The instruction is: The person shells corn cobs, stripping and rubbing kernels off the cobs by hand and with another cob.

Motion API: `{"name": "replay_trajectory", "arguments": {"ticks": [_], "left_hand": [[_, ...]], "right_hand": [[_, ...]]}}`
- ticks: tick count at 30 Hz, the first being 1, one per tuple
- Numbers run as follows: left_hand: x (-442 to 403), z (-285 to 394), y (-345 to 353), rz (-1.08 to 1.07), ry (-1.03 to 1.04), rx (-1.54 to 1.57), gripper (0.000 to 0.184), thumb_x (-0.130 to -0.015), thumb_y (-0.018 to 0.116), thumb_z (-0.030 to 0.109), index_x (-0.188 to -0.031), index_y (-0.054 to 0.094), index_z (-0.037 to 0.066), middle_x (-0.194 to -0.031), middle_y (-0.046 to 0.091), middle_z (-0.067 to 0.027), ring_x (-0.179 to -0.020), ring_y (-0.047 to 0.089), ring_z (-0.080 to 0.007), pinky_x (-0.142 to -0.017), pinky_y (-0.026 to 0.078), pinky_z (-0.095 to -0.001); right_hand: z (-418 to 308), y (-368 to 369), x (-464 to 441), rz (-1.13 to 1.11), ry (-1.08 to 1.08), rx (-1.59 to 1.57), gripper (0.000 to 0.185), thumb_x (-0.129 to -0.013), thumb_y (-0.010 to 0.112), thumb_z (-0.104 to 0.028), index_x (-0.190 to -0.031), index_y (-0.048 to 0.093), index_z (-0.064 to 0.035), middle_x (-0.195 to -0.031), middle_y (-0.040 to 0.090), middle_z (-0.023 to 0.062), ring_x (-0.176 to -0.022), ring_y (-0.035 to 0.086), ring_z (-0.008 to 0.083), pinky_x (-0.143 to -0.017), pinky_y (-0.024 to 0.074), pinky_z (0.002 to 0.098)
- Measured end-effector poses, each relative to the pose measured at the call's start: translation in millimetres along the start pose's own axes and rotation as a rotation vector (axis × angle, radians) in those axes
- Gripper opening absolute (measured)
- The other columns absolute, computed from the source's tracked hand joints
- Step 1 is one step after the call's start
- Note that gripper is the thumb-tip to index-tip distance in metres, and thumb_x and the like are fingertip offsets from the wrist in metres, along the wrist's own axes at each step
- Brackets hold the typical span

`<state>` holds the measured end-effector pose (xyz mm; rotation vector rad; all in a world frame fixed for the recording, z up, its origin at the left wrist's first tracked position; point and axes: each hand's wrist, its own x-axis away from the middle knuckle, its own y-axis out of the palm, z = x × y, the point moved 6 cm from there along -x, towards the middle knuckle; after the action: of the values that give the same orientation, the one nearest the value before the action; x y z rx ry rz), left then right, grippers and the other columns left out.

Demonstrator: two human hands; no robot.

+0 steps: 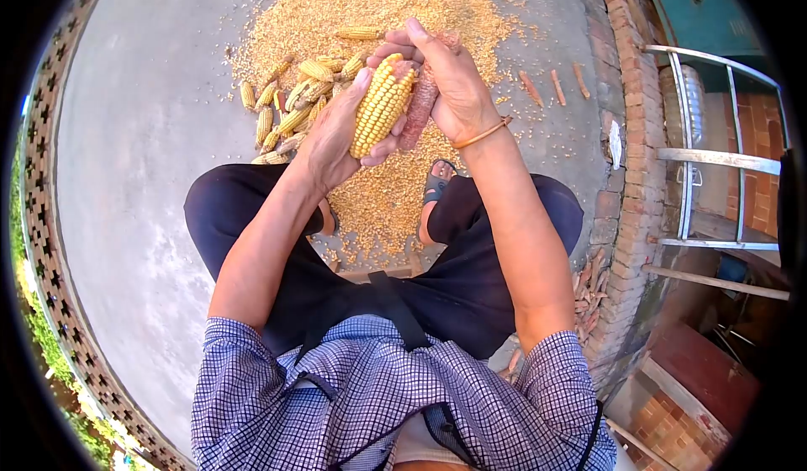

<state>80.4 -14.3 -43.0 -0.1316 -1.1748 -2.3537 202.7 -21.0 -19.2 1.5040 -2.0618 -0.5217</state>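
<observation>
My left hand [332,139] is closed around a yellow corn ear [382,108], which is tilted, its upper end bare of kernels in a small patch. Against that ear's right side lies a reddish bare corn cob [422,108], gripped by my right hand [461,88]. A tan band circles my right wrist. Beyond the hands, loose kernels [361,8] spread over the concrete floor, and more lie between my feet. A pile of unshelled corn ears [294,119] sits left of my hands.
Several bare cobs [531,89] lie on the floor to the right, with more heaped beside the brick edge [635,177]. Past that edge stands a metal railing [719,158]. A perforated brick wall [46,244] runs along the left. Grey floor [134,151] extends between wall and pile.
</observation>
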Motion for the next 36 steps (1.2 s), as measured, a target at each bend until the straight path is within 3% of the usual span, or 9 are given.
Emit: {"name": "replay_trajectory", "arguments": {"ticks": [5, 9, 14, 15, 18, 22, 26, 30, 36], "left_hand": [[-2, 7, -5, 0.134, 0.108, -0.121, 0.050, -0.106, 0.029, 0.045, -0.122, 0.050, 0.002, -0.077, 0.060, -0.0101, -0.051, 0.055, -0.0145, -0.038, 0.039, -0.0221], [-3, 12, -7, 0.310, 0.334, -0.640, 0.052, -0.106, 0.027, 0.044, -0.111, 0.055, -0.001, -0.072, 0.059, -0.0108, -0.055, 0.057, -0.0157, -0.043, 0.043, -0.0261], [-6, 4, -14, 0.399, 0.492, -1.009, 0.044, -0.106, 0.032, 0.035, -0.110, 0.053, -0.003, -0.071, 0.058, -0.0148, -0.062, 0.060, -0.0204, -0.057, 0.047, -0.0365], [-3, 6, -11, 0.432, 0.365, -0.983, 0.043, -0.105, 0.035, 0.033, -0.114, 0.055, -0.005, -0.073, 0.059, -0.0174, -0.067, 0.061, -0.0248, -0.065, 0.047, -0.0410], [2, 0, 4, 0.357, 0.492, -1.310, 0.048, -0.105, 0.037, 0.041, -0.110, 0.055, -0.004, -0.080, 0.059, -0.0063, -0.068, 0.055, -0.0119, -0.059, 0.046, -0.0299], [-2, 7, 1, 0.339, 0.556, -1.025, 0.049, -0.105, 0.036, 0.042, -0.118, 0.053, -0.003, -0.075, 0.058, -0.0045, -0.052, 0.054, -0.0156, -0.050, 0.044, -0.0300], [-4, -6, 0, 0.183, 0.118, -0.194, 0.051, -0.105, 0.037, 0.043, -0.133, 0.050, 0.003, -0.090, 0.062, -0.0070, -0.065, 0.059, -0.0131, -0.046, 0.044, -0.0220], [-5, 0, -6, 0.180, 0.100, -0.070, 0.047, -0.106, 0.030, 0.043, -0.120, 0.051, 0.004, -0.083, 0.060, -0.0079, -0.054, 0.056, -0.0117, -0.033, 0.037, -0.0217], [-9, 4, -20, 0.260, 0.125, -0.137, 0.044, -0.105, 0.032, 0.042, -0.120, 0.052, 0.005, -0.089, 0.062, -0.0093, -0.065, 0.060, -0.0148, -0.042, 0.044, -0.0237]], "right_hand": [[6, 10, 12, 0.016, 0.049, 0.257, 0.030, -0.093, 0.066, -0.029, -0.100, 0.064, -0.0002, -0.086, 0.068, 0.0138, -0.077, 0.068, 0.0211, -0.070, 0.0569, 0.0365], [9, 21, 21, 0.282, -0.584, 0.909, 0.033, -0.085, 0.073, -0.029, -0.098, 0.063, -0.0004, -0.083, 0.068, 0.0139, -0.079, 0.067, 0.0296, -0.076, 0.0519, 0.0413], [12, 8, 22, 0.509, -0.482, 0.965, 0.023, -0.085, 0.071, -0.023, -0.080, 0.062, -0.0025, -0.068, 0.063, 0.0152, -0.064, 0.063, 0.0314, -0.063, 0.0479, 0.0407], [12, 5, 21, 0.552, -0.465, 0.944, 0.024, -0.085, 0.070, -0.021, -0.074, 0.061, -0.0023, -0.062, 0.061, 0.0152, -0.059, 0.061, 0.0316, -0.059, 0.0466, 0.0409], [6, -11, 13, 0.652, -0.473, 0.840, 0.034, -0.086, 0.069, -0.021, -0.062, 0.058, 0.0000, -0.053, 0.058, 0.0122, -0.047, 0.057, 0.0255, -0.051, 0.0436, 0.0379], [5, -10, 1, 0.406, -0.315, 0.567, 0.032, -0.090, 0.068, -0.024, -0.069, 0.063, -0.0004, -0.063, 0.064, 0.0091, -0.054, 0.059, 0.0163, -0.053, 0.0455, 0.0319], [3, -11, -2, 0.182, -0.064, 0.183, 0.030, -0.095, 0.063, -0.030, -0.087, 0.066, -0.0006, -0.079, 0.069, 0.0111, -0.073, 0.065, 0.0156, -0.066, 0.0524, 0.0291], [1, -6, 1, 0.184, -0.032, 0.045, 0.030, -0.095, 0.063, -0.030, -0.090, 0.064, -0.0004, -0.082, 0.068, 0.0126, -0.074, 0.065, 0.0172, -0.069, 0.0542, 0.0322], [7, 6, 12, 0.106, -0.076, 0.367, 0.039, -0.092, 0.066, -0.035, -0.106, 0.062, 0.0007, -0.096, 0.067, 0.0123, -0.086, 0.066, 0.0198, -0.074, 0.0545, 0.0351]]}}
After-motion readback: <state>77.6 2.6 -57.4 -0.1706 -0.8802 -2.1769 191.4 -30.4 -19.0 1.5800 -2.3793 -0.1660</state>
